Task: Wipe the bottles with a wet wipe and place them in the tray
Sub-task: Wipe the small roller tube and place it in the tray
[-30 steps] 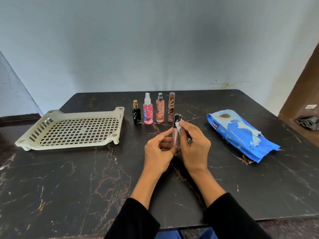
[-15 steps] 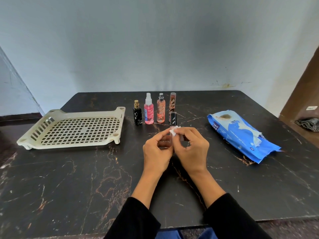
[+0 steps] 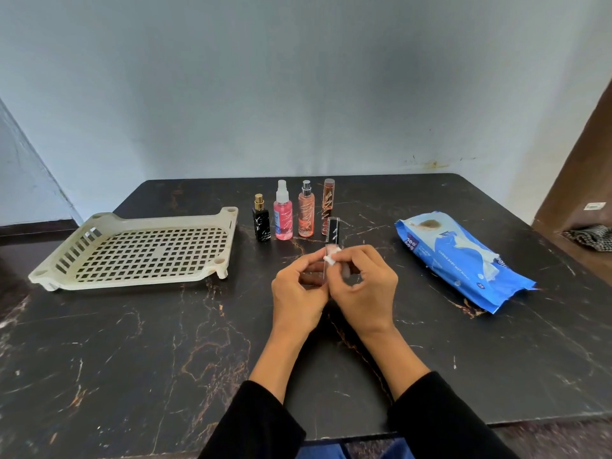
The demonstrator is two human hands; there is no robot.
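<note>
Wiping slim bottle [image 3: 332,230], both hands

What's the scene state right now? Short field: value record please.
held item: slim black-capped bottle, roughly upright above the table
left hand: grips the bottle's lower part
right hand: pinches a small white wipe against the bottle
bottles waiting: four, upright in a row
tray: left of the row, no bottles in it
wipe pack: blue, lying on the table's right side
table: dark marble pattern
</note>
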